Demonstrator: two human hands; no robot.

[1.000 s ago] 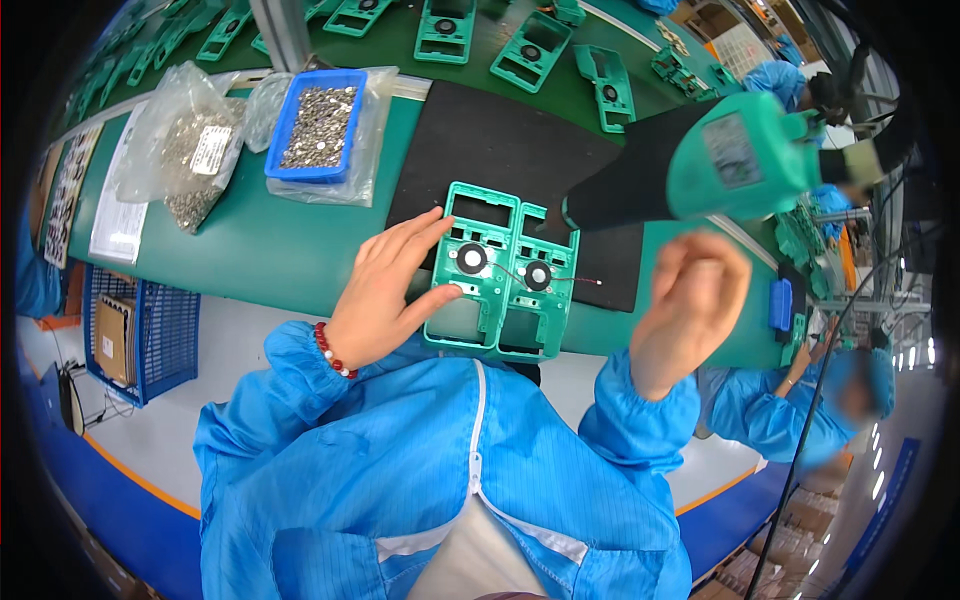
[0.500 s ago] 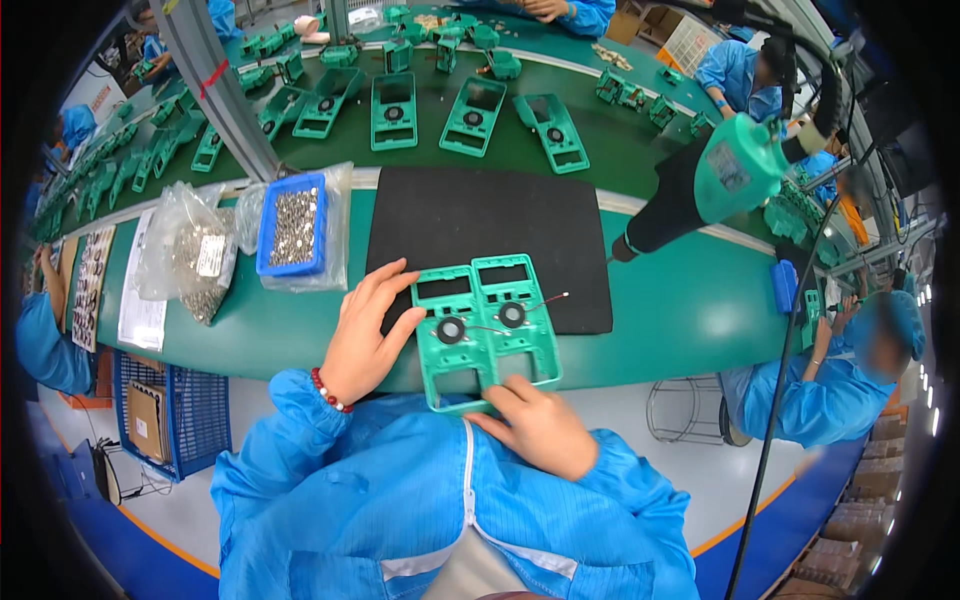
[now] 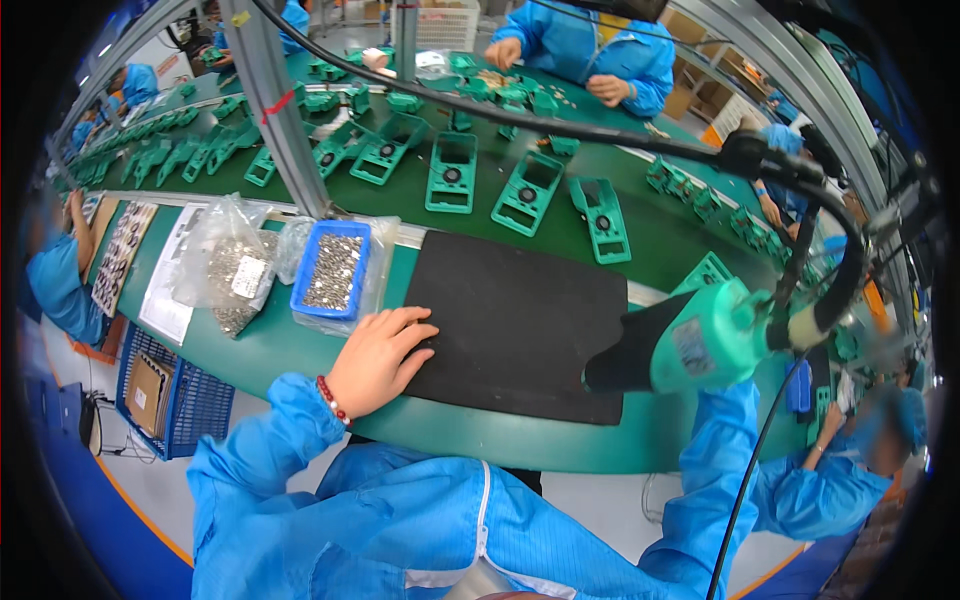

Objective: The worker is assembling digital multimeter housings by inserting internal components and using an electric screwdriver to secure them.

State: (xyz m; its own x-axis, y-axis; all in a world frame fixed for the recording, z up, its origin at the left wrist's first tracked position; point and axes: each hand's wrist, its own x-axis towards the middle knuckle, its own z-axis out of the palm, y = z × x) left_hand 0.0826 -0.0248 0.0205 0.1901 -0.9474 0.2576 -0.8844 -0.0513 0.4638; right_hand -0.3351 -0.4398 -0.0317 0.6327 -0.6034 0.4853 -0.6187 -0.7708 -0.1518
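Observation:
My left hand point(image 3: 378, 362) lies palm down with its fingers apart on the left edge of a black mat point(image 3: 520, 330). Nothing is in it. My right sleeve point(image 3: 722, 440) reaches forward at the right, and its hand is hidden behind a hanging green and black power screwdriver point(image 3: 690, 340). Just beyond the screwdriver, part of a green plastic housing point(image 3: 706, 272) shows by the bench's far edge; whether my right hand touches it I cannot tell.
A blue tray of small metal parts point(image 3: 334, 270) and a plastic bag of parts point(image 3: 236, 275) stand left of the mat. Several green housings point(image 3: 452, 175) lie on the belt behind. A black cable point(image 3: 750, 470) hangs at the right. Co-workers sit around.
The two joined green housings have left the place in front of me. My right arm has moved forward and right, behind the screwdriver. My left hand now rests on the mat. The view has shifted.

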